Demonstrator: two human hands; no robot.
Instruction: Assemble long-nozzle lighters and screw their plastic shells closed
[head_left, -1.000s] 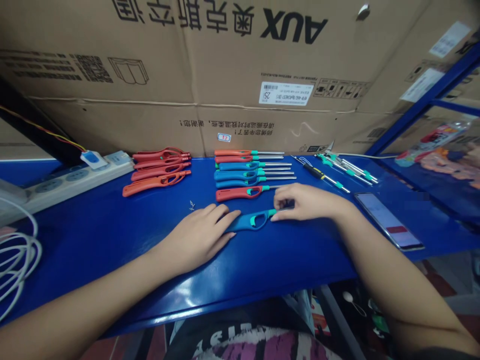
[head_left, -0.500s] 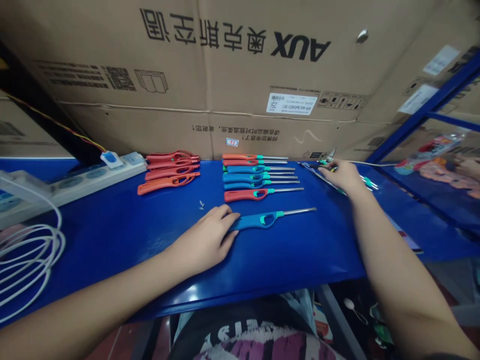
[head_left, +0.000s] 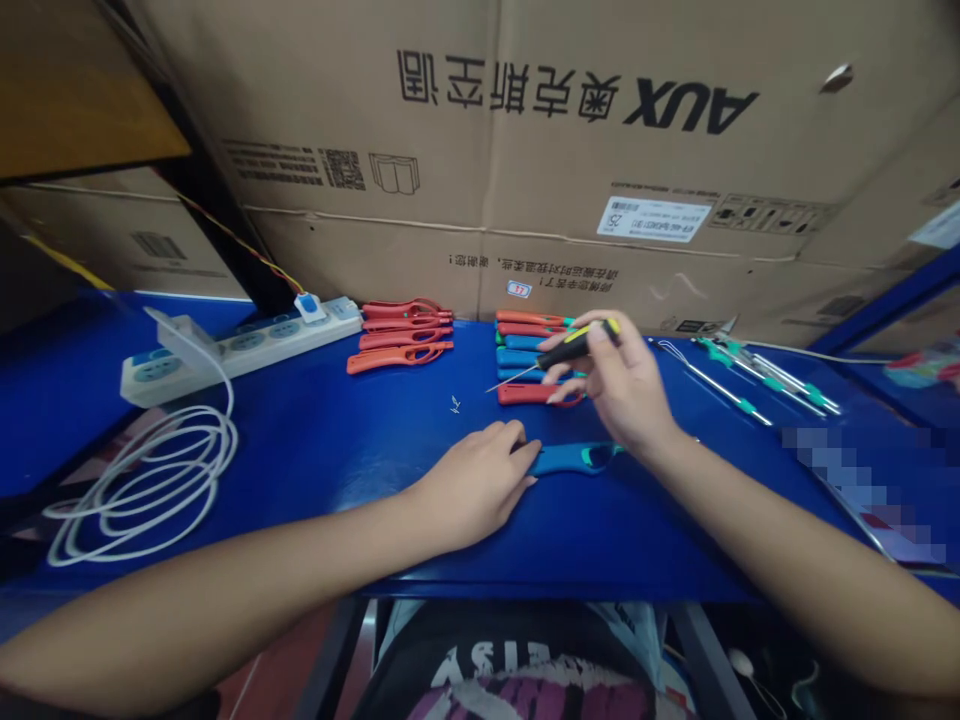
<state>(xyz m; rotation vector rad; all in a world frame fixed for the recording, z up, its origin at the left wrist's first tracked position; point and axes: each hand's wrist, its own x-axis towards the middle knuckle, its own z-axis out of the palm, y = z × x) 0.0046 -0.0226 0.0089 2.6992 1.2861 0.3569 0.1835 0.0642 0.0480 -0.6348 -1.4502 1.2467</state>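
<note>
- The glossy blue bench (head_left: 300, 465) runs across the frame, catching a pale sheen left of center.
- At center, a long blue plastic lighter body (head_left: 566, 459) lies on it; the left hand (head_left: 476, 480) has its fingers curled around the left end.
- The right hand (head_left: 630, 395) grips a black-and-yellow-handled screwdriver (head_left: 576, 347) above the bench, its thin shaft pointing lower left.
- Behind that hand sits a row of orange, red and blue lighters (head_left: 525, 395), partly hidden.
- Left of the row, red and orange plastic handles (head_left: 401, 356) lie stacked front to back.
- Tiny pale metal bits (head_left: 455, 405) are scattered between the handles and the left hand.
- Right of the row are slim metal rods with green collars (head_left: 772, 372).
- At left, a white power strip (head_left: 244, 343) carries plugs, and a coiled white cable (head_left: 142, 500) loops in front of it.
- A large brown cardboard sheet (head_left: 555, 150) with upside-down AUX print stands behind everything.
- A blue metal bar (head_left: 862, 312) slants at the right; reddish floor (head_left: 281, 650) shows at lower left.
</note>
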